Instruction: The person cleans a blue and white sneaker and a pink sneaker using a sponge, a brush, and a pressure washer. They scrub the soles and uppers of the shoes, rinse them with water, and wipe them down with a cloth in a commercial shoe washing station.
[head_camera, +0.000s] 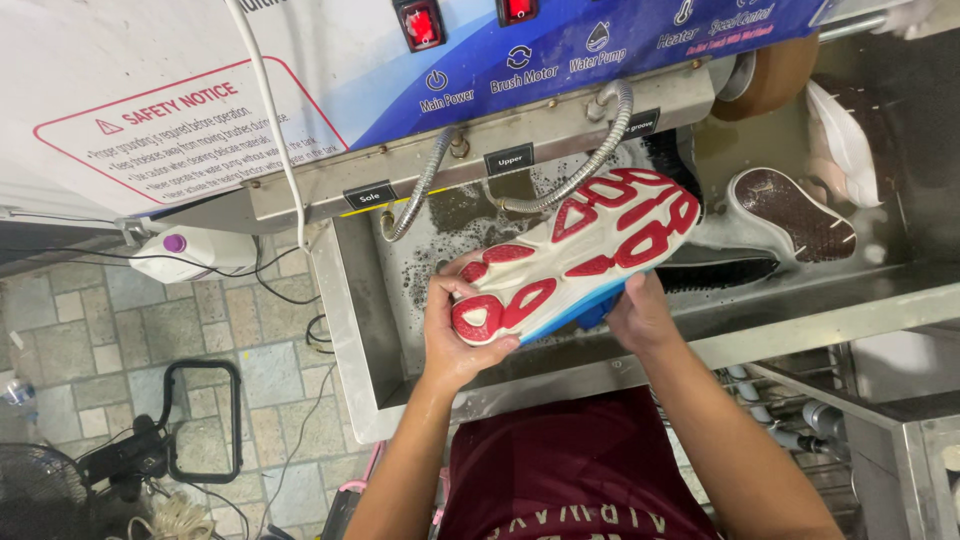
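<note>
Suds cling to the sneaker (580, 255), sole up over the sink (360, 330); left hand (455, 335) and right hand (638, 315) clamp it, rinse seemingly outstanding.

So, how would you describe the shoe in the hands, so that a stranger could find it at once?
Look at the steel wash tank under the blue control panel. Over its soapy water, the left hand and the right hand hold a sneaker sole up. Unlike the dark-soled shoe in the water to the right, its sole is white with red patches and a blue edge.
</note>
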